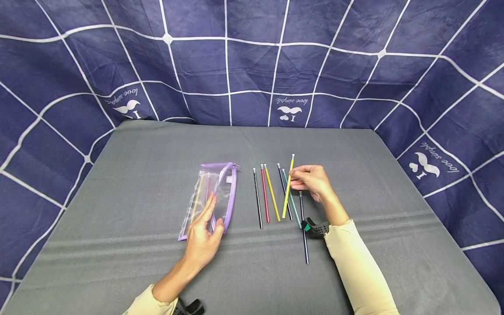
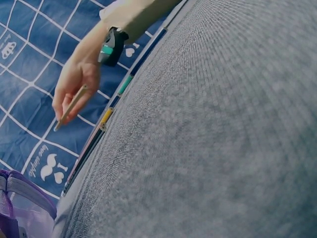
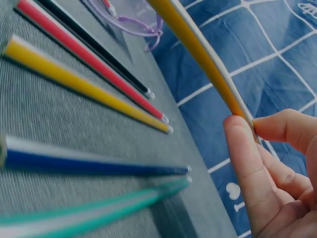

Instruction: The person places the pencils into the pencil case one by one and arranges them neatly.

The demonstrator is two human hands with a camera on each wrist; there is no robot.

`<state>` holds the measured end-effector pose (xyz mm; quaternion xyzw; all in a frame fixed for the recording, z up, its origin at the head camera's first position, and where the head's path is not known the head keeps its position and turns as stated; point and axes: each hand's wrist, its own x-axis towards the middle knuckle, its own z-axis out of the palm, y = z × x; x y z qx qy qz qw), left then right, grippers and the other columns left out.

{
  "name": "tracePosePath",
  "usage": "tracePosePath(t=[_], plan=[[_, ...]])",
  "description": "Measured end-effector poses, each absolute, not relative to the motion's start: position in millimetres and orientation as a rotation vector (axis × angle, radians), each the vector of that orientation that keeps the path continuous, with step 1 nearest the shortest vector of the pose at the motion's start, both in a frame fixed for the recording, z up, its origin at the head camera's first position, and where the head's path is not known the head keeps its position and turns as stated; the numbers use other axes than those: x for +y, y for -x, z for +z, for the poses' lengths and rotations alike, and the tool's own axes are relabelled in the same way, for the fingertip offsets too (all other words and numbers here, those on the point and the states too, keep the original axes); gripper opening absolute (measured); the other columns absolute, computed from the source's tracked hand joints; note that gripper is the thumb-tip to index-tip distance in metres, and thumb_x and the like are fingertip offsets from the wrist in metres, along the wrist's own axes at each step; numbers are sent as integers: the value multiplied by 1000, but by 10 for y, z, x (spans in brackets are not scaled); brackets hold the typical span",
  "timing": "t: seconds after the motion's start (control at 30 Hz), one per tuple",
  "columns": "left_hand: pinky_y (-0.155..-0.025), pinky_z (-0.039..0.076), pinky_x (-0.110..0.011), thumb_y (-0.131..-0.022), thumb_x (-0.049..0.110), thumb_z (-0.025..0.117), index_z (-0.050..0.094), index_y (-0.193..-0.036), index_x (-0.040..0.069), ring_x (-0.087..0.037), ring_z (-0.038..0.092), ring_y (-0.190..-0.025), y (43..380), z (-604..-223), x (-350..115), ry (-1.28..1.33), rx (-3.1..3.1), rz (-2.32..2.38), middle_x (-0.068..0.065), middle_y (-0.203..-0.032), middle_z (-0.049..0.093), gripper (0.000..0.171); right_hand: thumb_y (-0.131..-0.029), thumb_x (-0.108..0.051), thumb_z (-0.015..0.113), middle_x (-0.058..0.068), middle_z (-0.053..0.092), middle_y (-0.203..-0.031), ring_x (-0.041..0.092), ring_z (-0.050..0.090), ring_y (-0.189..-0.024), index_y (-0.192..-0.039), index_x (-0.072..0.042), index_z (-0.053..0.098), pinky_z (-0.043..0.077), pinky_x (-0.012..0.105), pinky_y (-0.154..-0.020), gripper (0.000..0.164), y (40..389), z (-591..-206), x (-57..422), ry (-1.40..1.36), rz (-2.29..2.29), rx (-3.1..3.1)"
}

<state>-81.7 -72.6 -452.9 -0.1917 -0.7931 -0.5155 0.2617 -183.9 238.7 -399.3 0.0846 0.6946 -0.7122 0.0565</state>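
Note:
A clear pencil case with purple trim lies on the grey table, its mouth standing apart on the right side. Through its clear front show a yellow pencil and a red one. My left hand rests on the case with its fingers straight, the thumb along its near right edge. Between thumb and fingertips my right hand pinches a yellow pencil, held up over the pencils on the table. The right wrist view shows the grip on this pencil near one end.
Right of the case lie a black pencil, a red pencil, another yellow pencil, a dark blue pencil and a green pencil. A second dark blue pencil lies partly under my right wrist. Blue checked cloth hangs behind the table.

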Motion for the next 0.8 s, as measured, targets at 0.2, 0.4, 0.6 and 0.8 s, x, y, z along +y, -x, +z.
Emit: tracePosePath(t=[0.2,0.4,0.6,0.8], plan=[[-112,27,-17,-75,-13,62,50,-135,-14,-42,48,-127,817,-4534,-728,517,-2140,-1391,-25,-143,48,61,-88,7,61,6,69,-70,13,69,-58,-99,10,62,58,24,-59,11,1851,-3980,2236,-251,-2208,2083],[-112,28,-17,-75,-12,62,50,-136,-13,-42,49,-127,814,-4528,-727,518,-2137,-1392,-24,-143,49,62,-87,8,61,6,69,-69,12,69,-58,-97,10,63,58,24,-59,10,1875,-3976,2091,-239,-2268,2052],[-112,27,-17,-76,-12,62,50,-136,-13,-41,48,-127,816,-4522,-729,517,-2149,-1407,-23,-144,48,62,-87,10,61,7,69,-71,14,70,-60,-95,10,62,59,25,-60,8,1924,-4015,1923,-226,-2324,2011],[-112,28,-17,-76,-12,62,50,-136,-13,-41,49,-127,826,-4529,-733,517,-2145,-1401,-23,-143,49,62,-87,10,62,9,69,-69,14,69,-58,-92,9,63,59,26,-59,5,1951,-4066,1709,-212,-2326,1985]])
